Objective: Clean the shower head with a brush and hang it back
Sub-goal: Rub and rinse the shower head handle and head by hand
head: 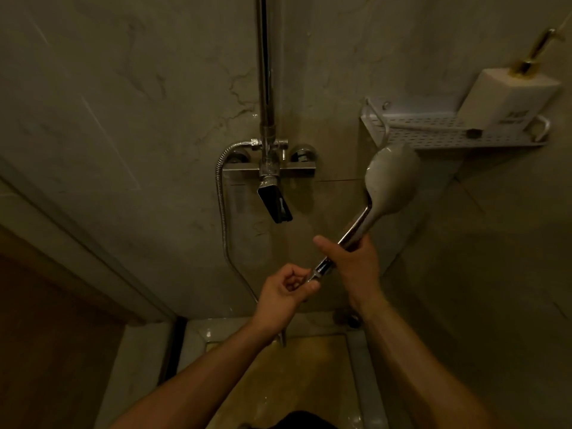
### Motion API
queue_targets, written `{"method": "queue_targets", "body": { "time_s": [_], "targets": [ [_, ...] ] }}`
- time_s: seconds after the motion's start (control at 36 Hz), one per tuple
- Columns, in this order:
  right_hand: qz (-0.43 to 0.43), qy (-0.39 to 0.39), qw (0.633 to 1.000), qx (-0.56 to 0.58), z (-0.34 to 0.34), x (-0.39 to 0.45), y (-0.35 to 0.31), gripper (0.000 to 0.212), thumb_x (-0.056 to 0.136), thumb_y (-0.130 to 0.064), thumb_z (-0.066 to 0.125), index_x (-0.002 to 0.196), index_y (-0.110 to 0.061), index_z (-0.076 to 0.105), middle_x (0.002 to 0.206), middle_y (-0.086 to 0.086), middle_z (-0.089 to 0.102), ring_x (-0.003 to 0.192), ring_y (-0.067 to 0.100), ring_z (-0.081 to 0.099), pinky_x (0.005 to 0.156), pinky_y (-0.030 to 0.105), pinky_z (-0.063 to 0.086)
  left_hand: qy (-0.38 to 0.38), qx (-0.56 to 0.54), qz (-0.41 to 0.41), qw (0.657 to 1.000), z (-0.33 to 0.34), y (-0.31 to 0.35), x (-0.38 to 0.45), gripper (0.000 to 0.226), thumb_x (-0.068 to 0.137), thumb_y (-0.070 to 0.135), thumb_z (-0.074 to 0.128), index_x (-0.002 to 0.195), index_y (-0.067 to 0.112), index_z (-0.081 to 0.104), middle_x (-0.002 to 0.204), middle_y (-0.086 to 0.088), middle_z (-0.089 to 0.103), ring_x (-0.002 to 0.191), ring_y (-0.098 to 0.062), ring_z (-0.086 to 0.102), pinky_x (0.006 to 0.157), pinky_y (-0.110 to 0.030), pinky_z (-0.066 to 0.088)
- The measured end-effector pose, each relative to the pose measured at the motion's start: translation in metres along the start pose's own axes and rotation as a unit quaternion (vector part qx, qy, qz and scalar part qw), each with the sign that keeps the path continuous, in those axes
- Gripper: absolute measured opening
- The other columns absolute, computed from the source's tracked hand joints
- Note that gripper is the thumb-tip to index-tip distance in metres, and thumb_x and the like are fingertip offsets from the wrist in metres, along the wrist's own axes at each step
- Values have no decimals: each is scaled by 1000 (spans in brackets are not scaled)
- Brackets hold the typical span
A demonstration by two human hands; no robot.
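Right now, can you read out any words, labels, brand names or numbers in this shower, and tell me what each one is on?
White bottle on the wall shelf: dark print low on its front, two lines, too blurred to read.
Shower head, tap, hose and walls: no text visible.

Home bathroom, shower stall. Marble-look tiled walls (123, 103), chrome riser pipe (265, 57) w/ wall-mounted mixer tap (269, 168) and flexible metal hose (221, 196). Perforated white shelf (433, 133) fixed to the wall, holding a white pump bottle (507, 100) w/ gold-coloured pump. Wet floor (294, 382) below, raised curb at the edge. Dim lighting.
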State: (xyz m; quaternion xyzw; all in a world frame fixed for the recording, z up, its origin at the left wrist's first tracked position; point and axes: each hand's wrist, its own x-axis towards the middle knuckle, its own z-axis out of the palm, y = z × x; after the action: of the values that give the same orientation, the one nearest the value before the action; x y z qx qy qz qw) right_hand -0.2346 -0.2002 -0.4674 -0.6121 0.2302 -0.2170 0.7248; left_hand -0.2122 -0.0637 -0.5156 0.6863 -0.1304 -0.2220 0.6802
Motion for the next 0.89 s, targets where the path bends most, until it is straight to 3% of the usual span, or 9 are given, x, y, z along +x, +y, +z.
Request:
{"method": "queue_targets", "body": {
  "time_s": [0.08, 0.14, 0.22, 0.28, 0.42, 0.53, 0.67, 0.78, 0.89],
  "targets": [
    [17, 67, 998, -2, 9, -1, 5, 41, 72, -19, 81, 108, -15, 62, 95, 1, 67, 85, 15, 66, 69, 25, 55, 10, -10, 0, 1000, 4, 0, -1, 14, 82, 5, 69, 93, 0, 62, 83, -13, 66, 65, -3, 57, 58, -14, 46],
    [22, 80, 996, 22, 12, -1, 9, 47, 78, -20, 76, 121, -19, 57, 112, 1, 66, 97, 14, 64, 81, 29, 54, 11, -9, -5, 1000, 6, 0, 0, 11, 82, 4, 69, 90, 2, 62, 81, -11, 66, 62, 0, 56, 57, -13, 45],
    [21, -14, 995, 93, 12, -3, 12, 39, 91, -17, 60, 127, -29, 50, 129, -5, 61, 115, 10, 60, 93, 31, 50, 20, -11, -14, 1000, 2, 1, 4, 10, 82, 4, 69, 89, 4, 61, 79, -11, 64, 56, 2, 53, 53, -12, 42],
    [61, -90, 983, 147, 6, -1, 8, 38, 97, -14, 48, 132, -27, 46, 131, 0, 61, 117, 17, 62, 89, 33, 51, 24, -8, -20, 999, -5, 0, 7, 11, 82, 6, 69, 89, 5, 62, 80, -12, 64, 55, 2, 52, 52, -13, 41],
    [86, -196, 965, 152, -13, 5, -1, 48, 88, -6, 51, 134, -20, 46, 123, 4, 65, 113, 21, 64, 86, 37, 56, 9, -7, -20, 1000, -17, 1, 7, 12, 81, 11, 71, 90, 9, 64, 81, -14, 65, 56, -4, 51, 54, -19, 41],
    [44, -133, 988, 63, -12, 8, -2, 34, 84, 1, 63, 108, -23, 62, 97, -1, 73, 92, 19, 70, 75, 36, 57, 7, -19, -11, 1000, -16, 6, 6, 26, 76, 20, 71, 94, 3, 62, 80, -13, 65, 58, -7, 52, 56, -22, 41],
    [21, -25, 999, -23, 0, 3, -6, 32, 72, -6, 80, 81, -22, 54, 79, -2, 60, 67, 6, 62, 55, 16, 52, 13, -15, 10, 1000, -16, 3, 6, 15, 81, 6, 70, 93, 2, 63, 78, 1, 66, 66, -3, 58, 57, -16, 46],
    [1, -18, 1000, 9, 8, 0, 0, 41, 75, -5, 76, 108, -22, 59, 99, 4, 64, 89, 17, 65, 71, 27, 55, 19, -10, 6, 1000, -13, 4, 8, 13, 79, 4, 72, 88, 10, 65, 78, 5, 68, 65, 3, 60, 58, -14, 46],
    [21, -68, 991, 116, 12, 1, 3, 46, 88, 1, 59, 125, -25, 45, 120, 2, 66, 110, 18, 63, 85, 31, 51, 27, -17, -11, 999, -11, 3, 9, 12, 80, 6, 72, 86, 13, 64, 74, 2, 65, 59, 0, 55, 53, -15, 43]
  ]
}}
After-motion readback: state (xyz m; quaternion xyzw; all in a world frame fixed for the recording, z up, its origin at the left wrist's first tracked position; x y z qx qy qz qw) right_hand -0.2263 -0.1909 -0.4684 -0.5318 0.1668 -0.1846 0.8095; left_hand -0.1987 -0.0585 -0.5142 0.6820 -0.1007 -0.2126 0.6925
